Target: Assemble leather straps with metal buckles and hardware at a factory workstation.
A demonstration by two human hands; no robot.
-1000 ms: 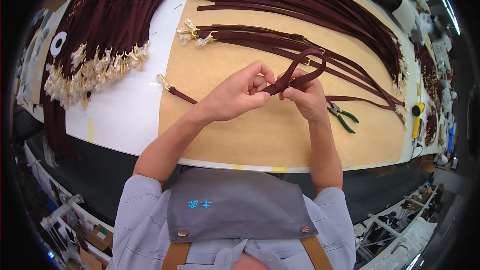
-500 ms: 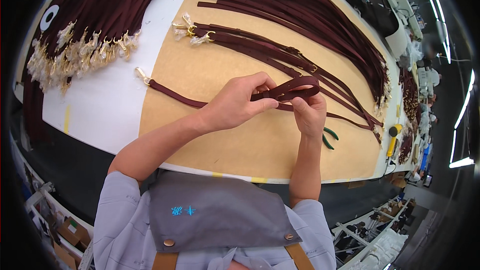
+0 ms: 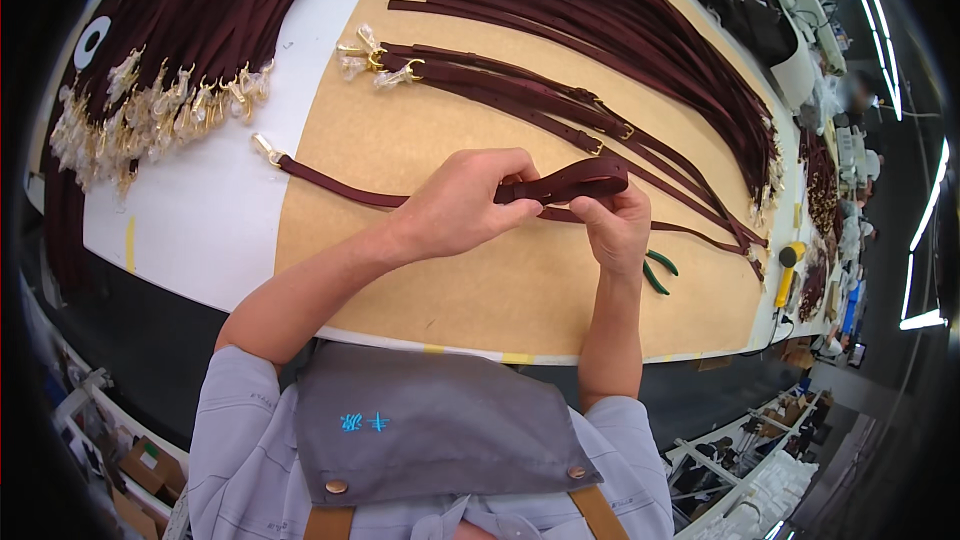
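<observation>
A dark maroon strap point(image 3: 572, 180) is folded into a loop above the tan board, held between both hands. My left hand point(image 3: 470, 200) is closed around its left part, thumb and fingers pinching. At the loop's right end, my right hand point(image 3: 618, 225) grips with thumb and fingers. The strap's left length runs flat to a gold clasp point(image 3: 266, 149) in clear wrap; another length trails right. Just beyond my hands lie finished-looking straps with gold buckles point(image 3: 597, 148). Green-handled pliers point(image 3: 655, 272) rest beside my right wrist, partly hidden by it.
Many maroon straps point(image 3: 560, 0) are spread along the far side of the tan board point(image 3: 480, 310). At the far left, another pile point(image 3: 220, 10) ends in wrapped gold clasps. A white ring-shaped roll point(image 3: 92, 42) lies on it. A yellow-and-black tool point(image 3: 787, 275) sits at the right.
The loop has become narrower and flatter between my hands and shifted slightly left. The strap's clasp end has slid a little left. Both hands keep their hold.
</observation>
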